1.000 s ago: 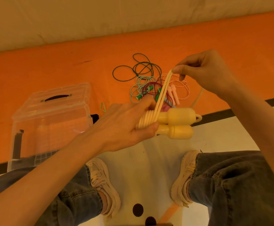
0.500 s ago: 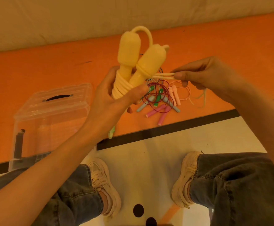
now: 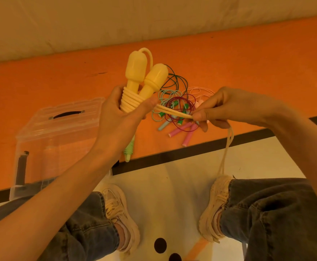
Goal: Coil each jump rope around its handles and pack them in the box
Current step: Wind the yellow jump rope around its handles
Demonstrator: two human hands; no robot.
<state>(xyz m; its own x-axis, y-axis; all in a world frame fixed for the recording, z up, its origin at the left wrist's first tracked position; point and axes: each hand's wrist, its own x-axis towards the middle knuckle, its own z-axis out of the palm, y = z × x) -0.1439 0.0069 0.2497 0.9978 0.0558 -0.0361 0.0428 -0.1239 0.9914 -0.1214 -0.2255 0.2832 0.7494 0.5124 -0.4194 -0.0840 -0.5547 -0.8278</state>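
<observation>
Rope: smooth yellow cord (image 3: 133,99) ribbing two bulbous plastic handles (image 3: 146,76)
Left hand (image 3: 121,117): gripping coiled handles
Right hand (image 3: 227,108): pinching doubled cord, slack dangling beneath

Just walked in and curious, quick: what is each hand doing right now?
Left hand: grips the two yellow plastic jump-rope handles with cord coiled round them.
Right hand: pinches the loose cream cord.

A play or activity room, seen from a seated person's head: an orange floor mat (image 3: 248,59) edged in black meets a white patterned mat (image 3: 172,194) under sneakers (image 3: 120,213), a plain pale wall (image 3: 153,19) beyond the hands.
</observation>
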